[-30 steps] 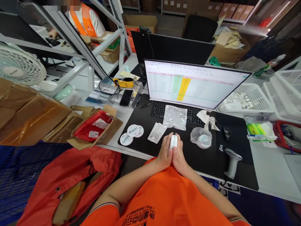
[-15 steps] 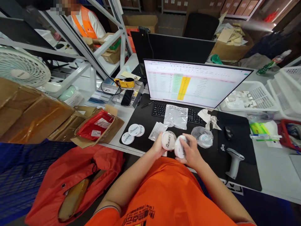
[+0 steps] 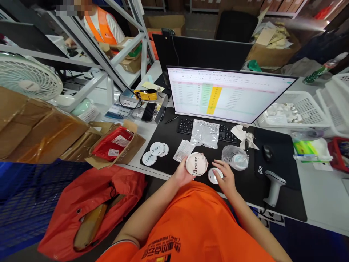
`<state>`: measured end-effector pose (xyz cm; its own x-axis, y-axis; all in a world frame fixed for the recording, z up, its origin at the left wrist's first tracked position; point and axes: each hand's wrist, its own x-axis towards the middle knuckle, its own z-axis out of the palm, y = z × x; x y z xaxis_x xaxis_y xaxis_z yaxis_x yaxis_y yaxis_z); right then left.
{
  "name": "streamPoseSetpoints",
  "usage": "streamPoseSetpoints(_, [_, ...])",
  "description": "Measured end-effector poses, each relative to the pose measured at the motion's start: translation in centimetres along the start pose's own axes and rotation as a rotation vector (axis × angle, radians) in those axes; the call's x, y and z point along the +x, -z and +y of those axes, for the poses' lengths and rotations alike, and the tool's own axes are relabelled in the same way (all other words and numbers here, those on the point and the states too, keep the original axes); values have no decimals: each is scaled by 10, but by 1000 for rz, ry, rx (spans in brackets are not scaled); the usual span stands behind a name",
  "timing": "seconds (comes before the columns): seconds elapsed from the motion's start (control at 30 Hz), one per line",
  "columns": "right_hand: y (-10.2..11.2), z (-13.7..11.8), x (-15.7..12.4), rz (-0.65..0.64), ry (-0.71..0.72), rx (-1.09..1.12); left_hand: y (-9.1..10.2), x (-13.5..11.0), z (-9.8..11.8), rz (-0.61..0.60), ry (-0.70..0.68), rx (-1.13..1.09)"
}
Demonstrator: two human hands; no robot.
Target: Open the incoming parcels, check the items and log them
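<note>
My left hand (image 3: 183,174) holds a round white compact (image 3: 196,164) printed "beauty", face up, just above the black desk mat (image 3: 245,189). My right hand (image 3: 225,178) rests on the mat with its fingers around a second round white piece (image 3: 214,175) that lies flat there. Three more round white "beauty" compacts (image 3: 155,153) lie in a cluster at the mat's left end. A clear plastic bag (image 3: 205,134) lies over the keyboard (image 3: 188,127), and a crumpled clear wrap (image 3: 236,158) sits right of my hands.
A lit monitor (image 3: 229,95) stands behind the keyboard. A mouse (image 3: 267,152) and a white barcode scanner (image 3: 273,187) lie at the right. An open carton with red packets (image 3: 114,145) and an orange bag (image 3: 89,203) are on the left. A person in an orange vest (image 3: 102,25) works at the back.
My hands were pressed together on one closed white compact; they pulled it into two round pieces. The left hand now shows one face up, the right has lowered the other onto the mat.
</note>
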<state>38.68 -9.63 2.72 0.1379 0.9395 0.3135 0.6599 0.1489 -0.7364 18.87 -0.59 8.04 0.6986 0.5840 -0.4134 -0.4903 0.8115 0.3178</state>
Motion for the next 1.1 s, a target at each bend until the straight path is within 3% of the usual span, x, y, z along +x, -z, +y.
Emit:
streamPoseSetpoints(0.07, [14, -25, 25, 24, 106, 77, 0, 2, -5, 35, -1, -10])
streamPoseSetpoints(0.17, [22, -43, 50, -109, 238, -49, 3, 5, -10, 93, 10, -15])
streamPoseSetpoints(0.33, [12, -39, 51, -211, 337, -332, 12, 5, -15, 138, 48, 9])
streamPoseSetpoints(0.47, [6, -38, 54, -241, 373, -373, 14, 6, -19, 164, 59, 3])
streamPoseSetpoints(0.53, [9, -40, 58, -220, 357, -320, 14, 8, -20, 196, 46, 8])
streamPoseSetpoints(0.7, [15, -56, 47, -27, 324, -74, 13, 14, -22, 238, -14, 7])
streamPoseSetpoints(0.87, [5, -82, 25, -202, 477, -124, 4, 9, -19, 103, 108, -57])
streamPoseSetpoints(1.0, [8, -93, 24, -109, 841, -123, -2, 2, -13, -25, 170, -121])
streamPoseSetpoints(1.1, [17, -92, 26, -75, 892, -152, -1, 0, -11, -80, 157, -133])
